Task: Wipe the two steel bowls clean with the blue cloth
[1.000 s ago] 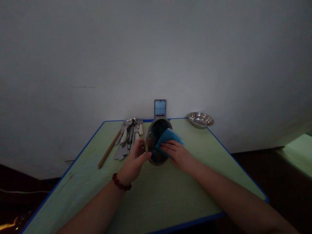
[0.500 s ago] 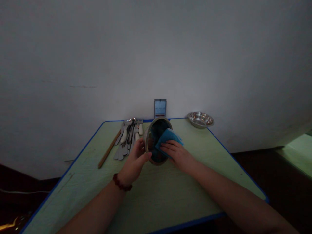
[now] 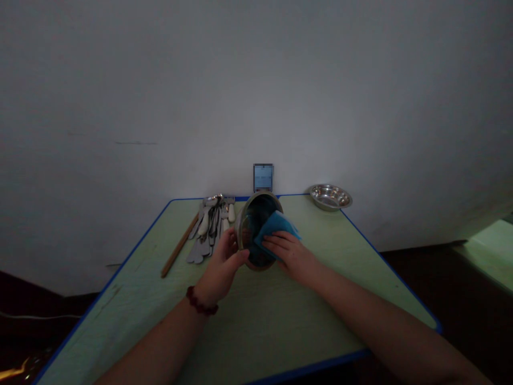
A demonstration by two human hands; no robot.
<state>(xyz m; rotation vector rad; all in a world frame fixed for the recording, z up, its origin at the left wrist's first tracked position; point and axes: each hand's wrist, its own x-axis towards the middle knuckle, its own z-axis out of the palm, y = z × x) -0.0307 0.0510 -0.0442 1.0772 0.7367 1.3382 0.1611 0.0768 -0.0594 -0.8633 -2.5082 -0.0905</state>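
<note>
The likeliest trouble, as I judge it, is the bowl slipping or turning: the left hand pinches it only at its left side, thumb at the near rim and fingers against the outer wall, so a hard push from the right could twist smooth metal out of that hold. If it swung left, it might knock the cutlery piled just beyond the left hand, or the wooden stick along that pile's left side; a shove to the far side could hit the upright screen standing just behind the bowl. The blue cloth could also bunch or slide from under the fingers, as they lie mostly flat over it. The bowl is between the two hands, tipped so its mouth faces the near side; whether its base rests on the table cannot be told. The right hand, fingers close together, holds the cloth at the bowl's right side, partly within the mouth; its thumb is hidden. The shallow dish sits well apart at the far right corner.
</note>
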